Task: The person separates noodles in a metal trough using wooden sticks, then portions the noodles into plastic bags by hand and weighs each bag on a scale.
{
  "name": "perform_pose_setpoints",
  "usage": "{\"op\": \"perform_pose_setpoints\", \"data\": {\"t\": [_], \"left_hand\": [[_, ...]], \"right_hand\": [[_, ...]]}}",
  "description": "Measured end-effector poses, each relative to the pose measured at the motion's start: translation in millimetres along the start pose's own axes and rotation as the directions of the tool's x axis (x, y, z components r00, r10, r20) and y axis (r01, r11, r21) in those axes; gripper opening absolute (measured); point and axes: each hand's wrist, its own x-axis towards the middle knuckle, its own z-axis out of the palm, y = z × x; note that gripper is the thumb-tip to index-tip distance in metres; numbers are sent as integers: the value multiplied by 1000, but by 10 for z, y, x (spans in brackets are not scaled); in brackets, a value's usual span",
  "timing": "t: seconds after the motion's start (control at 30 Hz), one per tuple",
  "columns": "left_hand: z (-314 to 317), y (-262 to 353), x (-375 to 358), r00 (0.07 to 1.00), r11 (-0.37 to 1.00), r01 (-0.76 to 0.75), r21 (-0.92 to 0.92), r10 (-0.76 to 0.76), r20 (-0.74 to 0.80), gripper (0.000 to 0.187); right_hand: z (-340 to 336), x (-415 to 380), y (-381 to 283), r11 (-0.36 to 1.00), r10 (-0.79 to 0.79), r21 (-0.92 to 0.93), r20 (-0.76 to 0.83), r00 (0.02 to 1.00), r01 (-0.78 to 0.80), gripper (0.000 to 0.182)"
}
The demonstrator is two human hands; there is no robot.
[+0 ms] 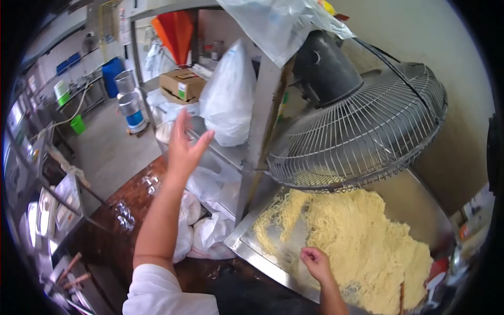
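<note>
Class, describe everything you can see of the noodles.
The noodles are pale yellow, thin, tangled strands in a broad, uneven heap, soft-looking and loose. They lie on a shiny metal tray, with a sparser clump at the left where bare metal shows through. A fan leans above their far side. The right hand is at their near left edge; contact is unclear.

A metal tray (262,264) carries what look like yellow noodles (357,236).
</note>
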Motion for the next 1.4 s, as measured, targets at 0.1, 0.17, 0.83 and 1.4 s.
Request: {"op": "perform_pose_setpoints", "data": {"t": [0.1,0.17,0.83,1.4], "left_hand": [[245,-222,544,970,909,-244,339,237,61,64],[320,-479,769,972,958,-232,167,221,86,33],[-1042,732,1642,1000,458,4,-889,26,18,43],[6,530,-1471,326,112,929,-353,208,922,82]], "right_hand": [[77,-106,-98,998,36,-41,-23,999,-37,25],[88,-130,-101,998,37,-44,-36,999,-39,25],[238,-59,-95,992,111,72,-42,993,-108,27],[1057,6,-756,934,-31,356,153,988,-26,27]]}}
